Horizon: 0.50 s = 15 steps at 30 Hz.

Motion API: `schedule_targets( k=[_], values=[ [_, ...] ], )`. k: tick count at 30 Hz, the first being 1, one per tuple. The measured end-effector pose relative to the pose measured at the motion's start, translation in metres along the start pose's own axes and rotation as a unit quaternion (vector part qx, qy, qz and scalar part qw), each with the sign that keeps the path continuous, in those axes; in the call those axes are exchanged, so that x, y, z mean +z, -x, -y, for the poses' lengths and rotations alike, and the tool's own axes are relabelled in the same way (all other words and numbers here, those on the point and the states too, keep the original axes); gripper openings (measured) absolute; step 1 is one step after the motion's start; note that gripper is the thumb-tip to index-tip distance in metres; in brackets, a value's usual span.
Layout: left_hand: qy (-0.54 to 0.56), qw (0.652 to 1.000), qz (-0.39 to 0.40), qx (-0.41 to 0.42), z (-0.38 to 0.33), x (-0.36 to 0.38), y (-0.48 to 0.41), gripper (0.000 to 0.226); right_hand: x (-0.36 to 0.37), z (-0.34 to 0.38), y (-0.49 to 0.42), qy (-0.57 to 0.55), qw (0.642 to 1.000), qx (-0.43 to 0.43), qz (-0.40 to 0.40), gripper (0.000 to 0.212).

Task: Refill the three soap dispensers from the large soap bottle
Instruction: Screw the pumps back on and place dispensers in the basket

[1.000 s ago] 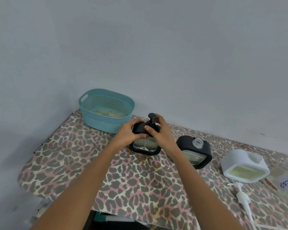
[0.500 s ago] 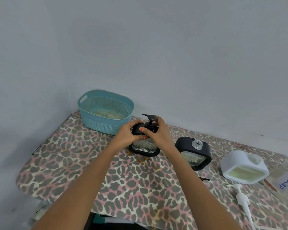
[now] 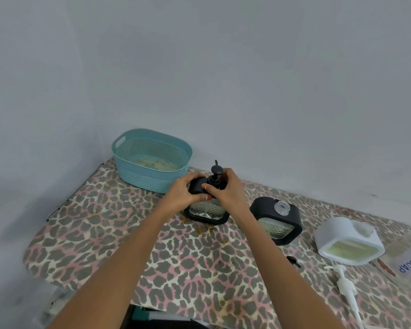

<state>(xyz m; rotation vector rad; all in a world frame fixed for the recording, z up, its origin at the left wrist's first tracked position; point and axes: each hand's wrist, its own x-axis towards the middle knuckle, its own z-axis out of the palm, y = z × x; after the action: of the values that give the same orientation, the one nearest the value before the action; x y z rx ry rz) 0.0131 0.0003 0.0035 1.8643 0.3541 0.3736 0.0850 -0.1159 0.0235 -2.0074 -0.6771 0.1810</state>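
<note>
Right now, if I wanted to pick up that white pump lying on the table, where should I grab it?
Grab the white pump around its thick collar in the middle, coming from above. It lies flat on the table, head toward the white dispenser, with its thin tube trailing near the table's front edge. The collar looks the sturdiest part; the tube would probably bend.

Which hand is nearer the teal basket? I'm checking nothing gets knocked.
Left. The left hand grips the black dispenser's shoulder just in front of the teal basket; the right hand is on the pump collar, farther right.
</note>
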Motion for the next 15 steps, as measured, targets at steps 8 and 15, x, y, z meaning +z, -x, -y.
schedule_targets(
  k=[8,15],
  values=[
    [-0.004,1.000,0.000,0.007,-0.001,0.001,-0.001,0.059,-0.021,0.000,-0.001,-0.014,0.994,-0.027,0.109,0.033],
    [-0.020,1.000,-0.014,0.014,0.002,0.002,-0.001,0.058,-0.006,0.000,0.003,-0.019,0.999,-0.023,-0.027,0.030]
  ],
)
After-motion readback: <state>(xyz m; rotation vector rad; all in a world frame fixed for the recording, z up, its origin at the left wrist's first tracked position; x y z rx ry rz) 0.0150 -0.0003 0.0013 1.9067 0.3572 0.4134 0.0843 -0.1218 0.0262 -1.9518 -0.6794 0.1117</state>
